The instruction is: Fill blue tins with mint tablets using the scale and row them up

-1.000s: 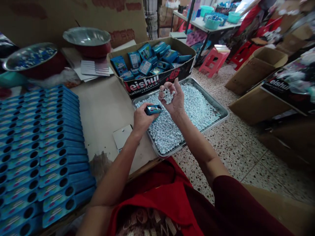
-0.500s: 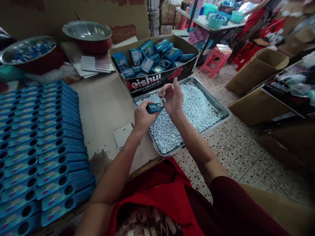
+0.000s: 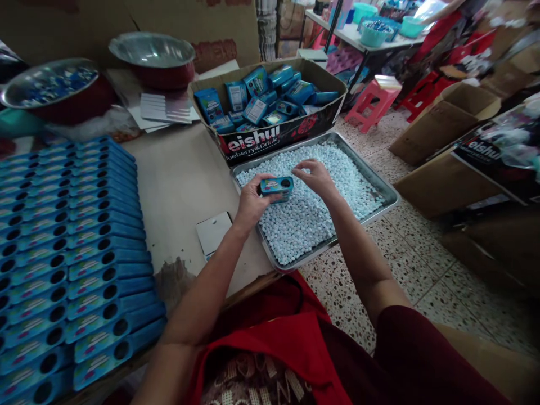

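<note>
Over the tray's left part, my left hand [image 3: 252,203] grips a small blue box [image 3: 276,187] with its labelled face and dark round hole turned up. My right hand [image 3: 314,175] hovers just right of the box, fingers bent and pinched together; whether anything small is between the fingertips is hidden. Beneath both hands lies a metal tray [image 3: 390,197] spread with small white pellets [image 3: 295,230]. Behind the tray stands an open carton [image 3: 253,143] holding several blue packs [image 3: 255,109].
Rows of blue boxes [image 3: 105,242] fill the table's left side. Two metal bowls [image 3: 154,50] [image 3: 59,84] stand at the back left. A white card [image 3: 213,232] lies left of the tray. Red stools [image 3: 373,101] and cartons [image 3: 447,121] are at the right, with a person far behind.
My left hand has turned the blue box so its labelled face and hole show. My right hand has moved right, away from the box, its raised palm turned down and fingers drawn together.
</note>
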`<state>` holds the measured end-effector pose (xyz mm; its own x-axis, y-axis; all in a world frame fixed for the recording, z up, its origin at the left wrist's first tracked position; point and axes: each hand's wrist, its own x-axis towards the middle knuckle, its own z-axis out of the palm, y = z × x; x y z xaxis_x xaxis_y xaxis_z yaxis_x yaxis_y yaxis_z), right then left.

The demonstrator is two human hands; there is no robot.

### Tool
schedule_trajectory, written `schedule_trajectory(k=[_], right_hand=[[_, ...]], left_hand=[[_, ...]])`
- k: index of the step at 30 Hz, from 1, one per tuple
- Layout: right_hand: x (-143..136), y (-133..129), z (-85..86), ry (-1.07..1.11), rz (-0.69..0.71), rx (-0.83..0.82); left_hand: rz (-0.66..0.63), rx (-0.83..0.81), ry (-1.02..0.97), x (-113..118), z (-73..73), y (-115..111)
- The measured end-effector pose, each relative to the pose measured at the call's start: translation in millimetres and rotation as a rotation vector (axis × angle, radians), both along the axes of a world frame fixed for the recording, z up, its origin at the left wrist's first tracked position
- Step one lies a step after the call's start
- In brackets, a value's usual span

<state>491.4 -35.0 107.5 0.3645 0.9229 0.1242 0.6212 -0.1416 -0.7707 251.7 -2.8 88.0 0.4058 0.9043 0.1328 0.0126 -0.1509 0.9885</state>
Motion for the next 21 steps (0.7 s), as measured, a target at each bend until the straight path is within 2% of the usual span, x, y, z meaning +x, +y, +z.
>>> schedule_trajectory(k=[3,6,10,12,14,16,19,21], right_hand=[[7,-4,-5.7,-0.236,-0.016,-0.109],[1,-8,-8.1,-0.354,0.0,-0.159],[-24,-19,-10.7,-0.571,0.209,-0.301],[-39,-26,-12.2,-0.683,0.295,-0.37],[-47,-30,-13.6,-0.701,0.331,-0.416],[-46,-29,-14.1,-0.495,0.278,-0.409],[-31,-22,-9.9,0.142,0.076,-0.274],[-22,-17,-3.6,0.488,0.021,-0.157]], left_hand=[[0.012,0.004,-0.034,-9,1.9,-1],[0.019,-0.006,-0.03,-35,7.6,-2],[-0.009,-0.013,-0.081,-62,14.6,-8],[-0.009,-0.008,-0.098,-65,15.0,-9],[0.019,-0.018,-0.09,-62,13.9,-9],[0.054,-0.038,-0.057,-57,12.9,-9],[0.068,-0.048,0.041,-50,13.9,-11],[0.058,-0.027,0.114,-46,15.7,-13]])
